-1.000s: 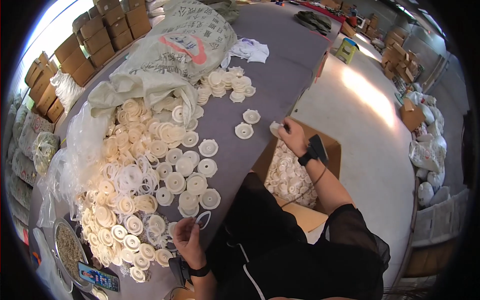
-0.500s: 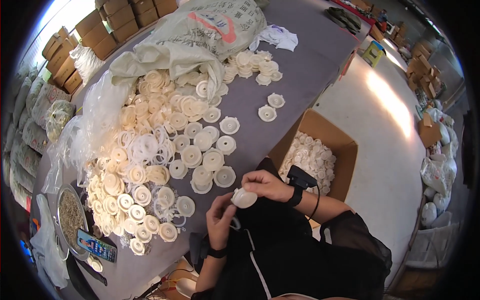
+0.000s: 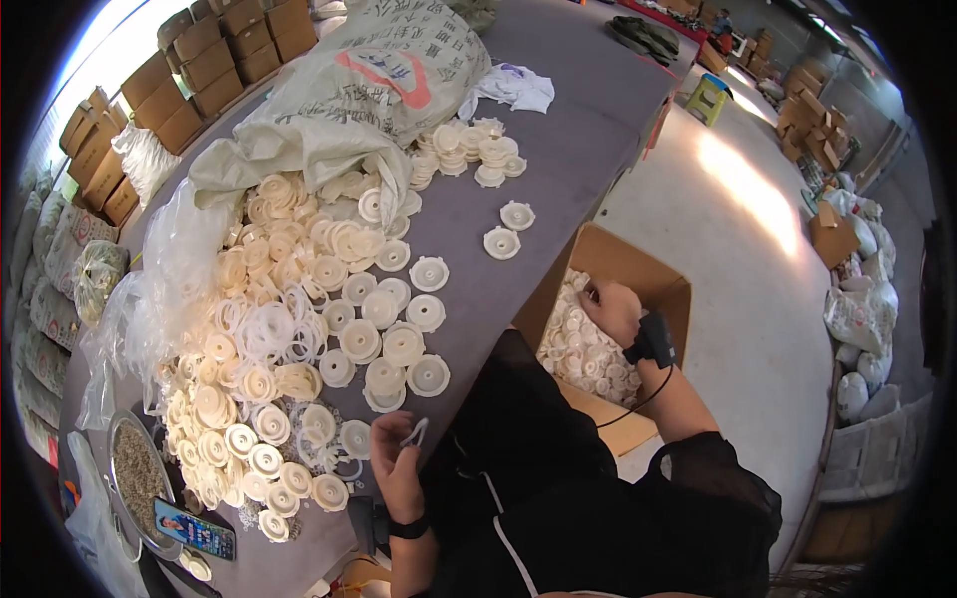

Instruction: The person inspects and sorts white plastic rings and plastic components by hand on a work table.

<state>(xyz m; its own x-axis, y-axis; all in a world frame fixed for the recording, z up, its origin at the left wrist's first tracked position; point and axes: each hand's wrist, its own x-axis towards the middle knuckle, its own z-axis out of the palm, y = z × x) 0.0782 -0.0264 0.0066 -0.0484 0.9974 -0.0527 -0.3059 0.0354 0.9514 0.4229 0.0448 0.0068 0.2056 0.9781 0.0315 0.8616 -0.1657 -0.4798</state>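
My left hand (image 3: 397, 468) rests at the near edge of the grey bench (image 3: 558, 149), its fingers closed on a thin white ring (image 3: 415, 433), just below the spread of cream plastic discs (image 3: 329, 299). My right hand (image 3: 610, 309) reaches into the open cardboard box (image 3: 653, 284) to the right of the bench edge, over the cream discs inside; whether its fingers are apart or together I cannot tell. A large woven sack (image 3: 389, 60) lies beyond the disc pile.
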